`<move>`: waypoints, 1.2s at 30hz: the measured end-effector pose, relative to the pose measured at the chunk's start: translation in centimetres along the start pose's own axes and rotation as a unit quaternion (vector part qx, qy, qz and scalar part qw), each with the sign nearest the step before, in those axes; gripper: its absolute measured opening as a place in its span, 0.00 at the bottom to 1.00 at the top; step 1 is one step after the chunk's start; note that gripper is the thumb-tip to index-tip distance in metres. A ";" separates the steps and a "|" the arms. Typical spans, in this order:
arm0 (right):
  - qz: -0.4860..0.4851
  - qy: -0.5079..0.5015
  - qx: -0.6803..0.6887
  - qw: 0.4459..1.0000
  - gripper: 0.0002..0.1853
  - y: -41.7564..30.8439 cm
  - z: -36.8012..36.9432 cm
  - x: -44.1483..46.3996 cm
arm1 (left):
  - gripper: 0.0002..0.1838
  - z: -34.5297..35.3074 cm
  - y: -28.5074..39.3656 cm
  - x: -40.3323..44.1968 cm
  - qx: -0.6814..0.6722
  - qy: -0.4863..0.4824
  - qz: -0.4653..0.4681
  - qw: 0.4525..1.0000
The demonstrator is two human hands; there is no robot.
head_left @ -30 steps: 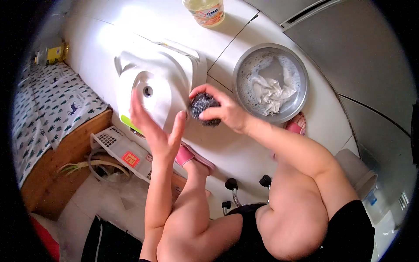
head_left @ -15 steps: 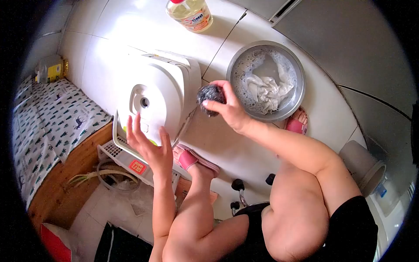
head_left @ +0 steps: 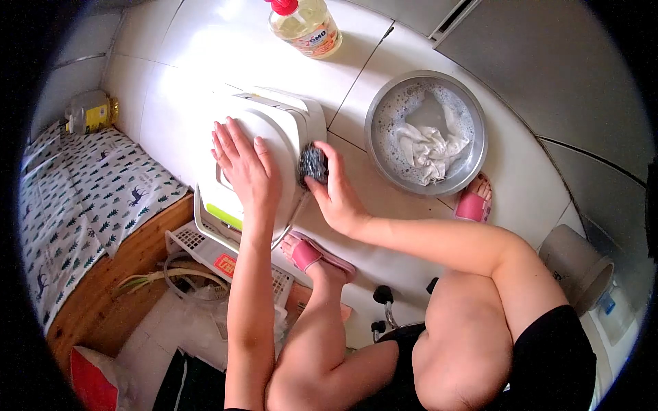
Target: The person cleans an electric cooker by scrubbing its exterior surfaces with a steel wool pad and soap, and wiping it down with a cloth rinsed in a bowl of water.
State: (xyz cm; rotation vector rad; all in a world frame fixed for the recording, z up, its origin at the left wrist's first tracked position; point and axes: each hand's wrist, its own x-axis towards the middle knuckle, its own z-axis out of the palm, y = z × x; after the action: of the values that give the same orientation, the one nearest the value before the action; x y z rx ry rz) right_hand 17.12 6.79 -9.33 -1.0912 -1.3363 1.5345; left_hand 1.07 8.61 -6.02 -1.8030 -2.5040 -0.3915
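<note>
A white rice cooker with a green strip and a carrying handle lies on the tiled floor. My left hand rests on its lid with fingers stretched out, covering most of the vent area. In my right hand is a dark metal scouring pad, gripped between thumb and fingers against the cooker's side. To the right of that hand stands a steel basin of soapy water with a white cloth in it.
A bottle of yellowish liquid with a red cap stands at the top. On the left is a wooden ledge under a patterned cloth, with a plastic jar on it. A white perforated rack and a grey bin are nearby.
My left hand has come down from the air onto the cooker's lid. My right hand has moved left, bringing the scouring pad to the cooker's side.
</note>
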 end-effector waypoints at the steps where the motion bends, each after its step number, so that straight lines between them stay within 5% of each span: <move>1: -0.019 0.013 -0.002 1.000 0.32 0.2 0.2 0.7 | 0.33 0.0 0.1 0.0 -0.003 0.003 0.002 1.000; 8: -0.137 0.007 -0.053 0.989 0.26 1.4 -0.1 11.6 | 0.32 0.1 0.0 -0.1 0.005 0.002 0.001 1.000; 12: -0.017 -0.175 -0.016 0.984 0.28 0.8 -0.7 17.1 | 0.31 0.0 -0.4 0.3 -0.016 0.002 -0.012 1.000; 17: 0.151 -0.062 0.165 0.973 0.35 -0.5 -4.3 16.7 | 0.28 -0.4 0.0 1.7 -0.034 -0.027 0.005 0.999; 22: 0.242 -0.037 0.389 0.888 0.13 1.8 -11.1 13.5 | 0.28 0.2 1.3 4.3 0.063 -0.081 0.032 0.994; 27: 0.288 0.035 0.452 0.844 0.15 3.0 -14.2 11.0 | 0.24 0.5 2.6 5.3 0.107 -0.097 0.012 0.989; 36: 0.328 -0.079 0.545 0.767 0.25 0.6 -13.9 13.1 | 0.21 0.1 3.9 2.3 0.094 -0.090 0.075 0.989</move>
State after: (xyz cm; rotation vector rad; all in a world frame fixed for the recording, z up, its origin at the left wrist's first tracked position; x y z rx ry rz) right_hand 26.39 23.20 -12.13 -0.6263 0.0936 2.4424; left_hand 4.03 11.93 -4.99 -2.0122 -2.3951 0.0134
